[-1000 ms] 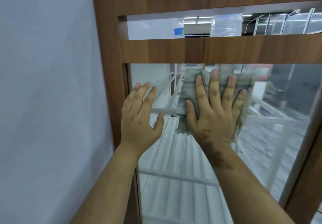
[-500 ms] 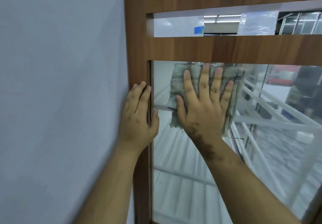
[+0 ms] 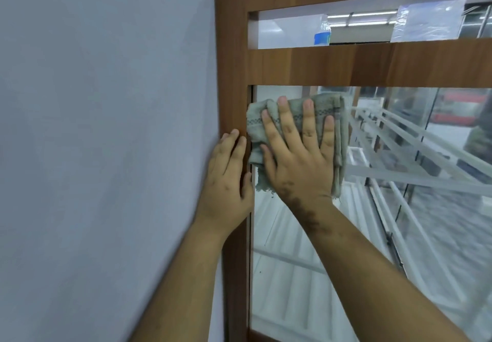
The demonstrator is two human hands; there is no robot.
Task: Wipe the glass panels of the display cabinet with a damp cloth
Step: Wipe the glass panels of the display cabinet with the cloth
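Grey-green and folded into a rough pad, the damp cloth (image 3: 335, 118) is lying flat against the large glass panel (image 3: 306, 275) of the display cabinet, at the pane's upper left corner, just under the wooden cross rail (image 3: 372, 64) and touching the wooden side post (image 3: 231, 75). Its long axis is running across the pane, left to right, with a checked band crossing it the same way and a ragged corner hanging down below the palm. The right hand (image 3: 298, 155) is spreading flat over the cloth, fingers straight, fanned apart and pointing up, the palm pressing the pad onto the glass; the fingers are not curling round it. Dark smudges are showing on the back of that hand and along the wrist, and the right forearm is reaching up from the lower right corner at a slant. The left hand (image 3: 229, 179) is resting on the side post just beside the cloth, fingers straight, close together and pointing up, the thumb lying along the post's inner edge near the glass; it is holding nothing. The left forearm is rising from the bottom edge. The two hands are sitting side by side, nearly touching. A pale wall (image 3: 106, 128) is filling the left side. Above the rail, a narrow upper glass panel (image 3: 279, 30) is showing a bottle with a blue label (image 3: 322, 34) behind it.
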